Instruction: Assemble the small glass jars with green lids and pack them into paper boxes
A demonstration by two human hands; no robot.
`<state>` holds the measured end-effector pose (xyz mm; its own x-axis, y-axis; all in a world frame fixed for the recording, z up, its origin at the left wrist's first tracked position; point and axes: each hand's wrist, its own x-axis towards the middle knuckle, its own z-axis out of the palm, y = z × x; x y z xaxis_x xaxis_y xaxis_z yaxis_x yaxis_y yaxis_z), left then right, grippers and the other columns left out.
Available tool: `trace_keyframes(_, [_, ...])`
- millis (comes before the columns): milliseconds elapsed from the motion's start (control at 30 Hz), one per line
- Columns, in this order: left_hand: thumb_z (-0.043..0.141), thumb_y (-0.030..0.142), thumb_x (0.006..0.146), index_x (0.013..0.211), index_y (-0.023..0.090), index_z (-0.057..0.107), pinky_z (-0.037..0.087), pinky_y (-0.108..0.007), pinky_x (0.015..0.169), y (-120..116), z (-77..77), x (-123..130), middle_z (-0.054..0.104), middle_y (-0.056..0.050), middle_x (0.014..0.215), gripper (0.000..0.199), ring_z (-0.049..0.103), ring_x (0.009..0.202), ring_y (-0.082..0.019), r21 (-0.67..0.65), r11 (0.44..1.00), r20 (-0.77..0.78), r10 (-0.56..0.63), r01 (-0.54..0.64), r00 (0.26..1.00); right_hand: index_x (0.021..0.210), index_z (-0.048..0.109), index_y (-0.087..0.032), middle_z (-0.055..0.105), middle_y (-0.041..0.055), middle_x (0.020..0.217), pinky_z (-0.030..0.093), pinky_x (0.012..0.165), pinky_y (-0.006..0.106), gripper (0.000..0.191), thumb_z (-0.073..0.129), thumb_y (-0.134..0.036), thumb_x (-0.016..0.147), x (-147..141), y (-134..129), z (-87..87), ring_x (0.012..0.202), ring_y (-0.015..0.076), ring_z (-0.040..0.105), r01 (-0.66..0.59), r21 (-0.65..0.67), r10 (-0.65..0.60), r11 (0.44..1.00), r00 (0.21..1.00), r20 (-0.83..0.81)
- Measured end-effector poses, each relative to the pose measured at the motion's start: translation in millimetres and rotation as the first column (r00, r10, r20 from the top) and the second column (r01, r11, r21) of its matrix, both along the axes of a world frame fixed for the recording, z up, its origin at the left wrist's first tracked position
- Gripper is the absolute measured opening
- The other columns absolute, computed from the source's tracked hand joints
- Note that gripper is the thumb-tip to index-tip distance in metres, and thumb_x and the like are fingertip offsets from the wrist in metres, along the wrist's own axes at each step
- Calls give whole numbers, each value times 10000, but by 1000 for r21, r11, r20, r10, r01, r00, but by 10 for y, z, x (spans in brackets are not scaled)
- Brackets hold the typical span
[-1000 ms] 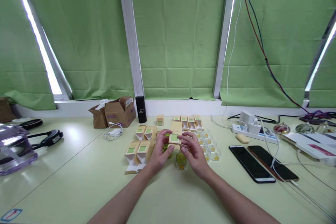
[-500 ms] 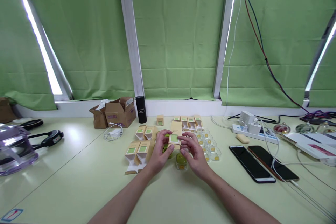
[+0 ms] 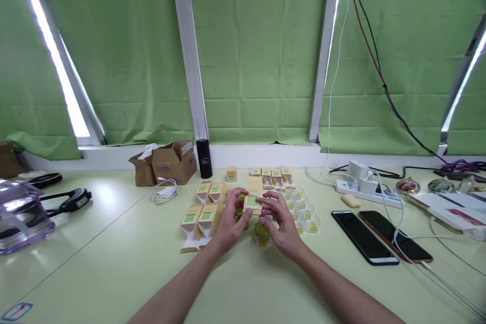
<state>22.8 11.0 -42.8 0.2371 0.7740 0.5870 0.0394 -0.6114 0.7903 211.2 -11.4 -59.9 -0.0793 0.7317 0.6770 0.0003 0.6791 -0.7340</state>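
Observation:
A small kraft-paper box (image 3: 252,201) with a green square on its face is held up between both hands. My left hand (image 3: 232,218) grips its left side, fingers at the back and thumb in front. From the right, the fingers of my right hand (image 3: 283,224) close on its edge. Just below the box, a small jar with a green lid (image 3: 261,234) stands on the table, near my right thumb. More green-lidded jars are partly hidden behind my left hand. Several similar boxes with open flaps (image 3: 199,223) stand to the left. Clear jars (image 3: 305,212) sit in rows at right.
Further boxes (image 3: 271,178) and a lone box (image 3: 231,173) stand at the back. Beyond are a cardboard carton (image 3: 173,162) and a black cylinder (image 3: 204,158). Two phones (image 3: 364,237), cables and a power strip (image 3: 370,192) lie at right. A transparent purple container (image 3: 23,216) is at far left.
Almost nothing differs. The fingers of my right hand have shifted very slightly at the box's edge; the box stays in the same place.

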Motion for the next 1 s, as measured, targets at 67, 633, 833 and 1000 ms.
trace_keyframes(67, [651,529,1021,1357,260,509,517,-457,1071,1,-2,0,521,-125,1405,453,609,1196,-261,16,1000,-24,2,-2,1000,1315,729,-334,484,103,1413,629,927,401,324,715,-347,991,-4,6,-4,1007,193,680,12,-2,-12,1000,1000,-2])
trace_keyframes(633, [732,442,969,1356,270,547,570,-464,1006,-23,11,9,507,-120,1416,462,632,1110,-253,58,998,-21,6,-4,1000,1290,741,-328,513,105,1393,624,911,405,290,689,-412,1018,-16,44,-20,969,188,694,54,-15,-55,998,998,-26])
trace_keyframes(833, [724,403,972,1331,273,552,562,-468,1005,-16,8,15,513,-108,1404,418,619,1081,-237,68,996,-39,52,-49,998,1282,747,-325,514,106,1389,622,921,415,281,675,-418,1027,-11,53,-31,953,183,692,55,-25,-56,998,998,-20])
trace_keyframes(1000, [726,390,969,1318,271,562,552,-466,1005,-7,-1,19,524,-111,1387,403,608,1106,-248,70,996,-35,64,-62,997,1259,762,-321,525,106,1384,631,918,413,276,681,-439,1023,-14,52,-28,948,183,696,62,-32,-62,998,998,-21])
